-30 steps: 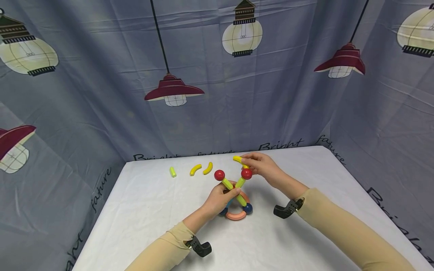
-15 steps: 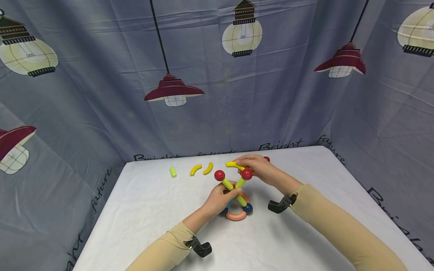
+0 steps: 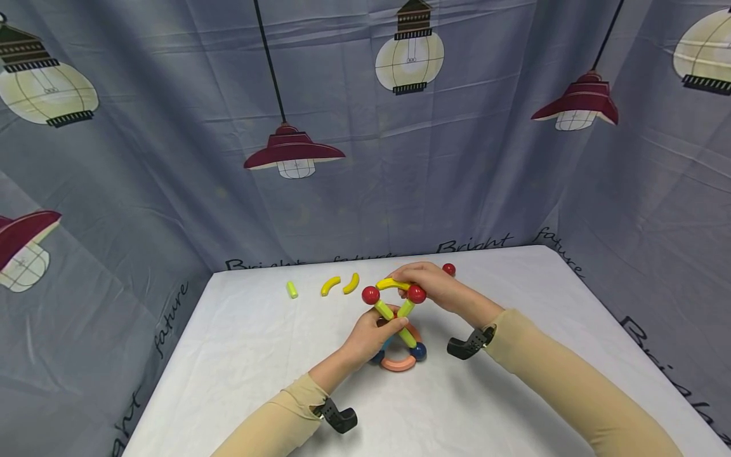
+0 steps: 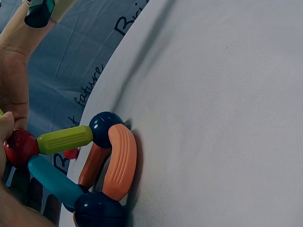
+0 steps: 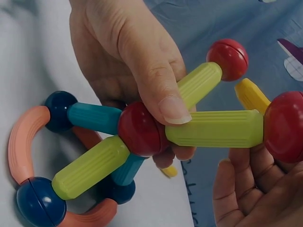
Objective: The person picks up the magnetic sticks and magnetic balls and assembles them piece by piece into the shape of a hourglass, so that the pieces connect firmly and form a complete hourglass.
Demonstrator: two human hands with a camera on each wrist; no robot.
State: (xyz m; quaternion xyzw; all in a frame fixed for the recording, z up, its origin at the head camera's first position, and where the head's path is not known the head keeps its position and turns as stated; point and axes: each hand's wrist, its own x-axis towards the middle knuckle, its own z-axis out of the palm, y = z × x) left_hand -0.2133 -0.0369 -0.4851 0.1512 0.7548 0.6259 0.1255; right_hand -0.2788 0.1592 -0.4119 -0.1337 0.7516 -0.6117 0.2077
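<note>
A magnetic stick-and-ball structure (image 5: pixel 142 128) stands upright on the table, with dark blue balls (image 3: pixel 419 351) and orange curved sticks (image 4: pixel 120 161) at its base. My left hand (image 3: pixel 368 334) grips it at the central red ball, its thumb on a green stick (image 5: pixel 215 128). Two green sticks spread upward like a V, tipped by a left red ball (image 3: pixel 370 294) and a right red ball (image 3: pixel 417 294). My right hand (image 3: pixel 429 284) holds a yellow curved stick (image 3: pixel 391 284) between these tips. Whether its ends touch both balls cannot be told. Fingers partly hide it.
On the white table (image 3: pixel 257 355), a short green stick (image 3: pixel 292 290) and two yellow curved sticks, one left (image 3: pixel 330 285) and one right (image 3: pixel 351 283), lie at the back. Another red ball (image 3: pixel 448 270) lies behind my right hand. A printed curtain (image 3: pixel 342 209) surrounds the table.
My right hand has moved left and slightly down, bringing the yellow curved stick across toward the left red ball. The red ball behind it has come into view. My left hand stays in place.
</note>
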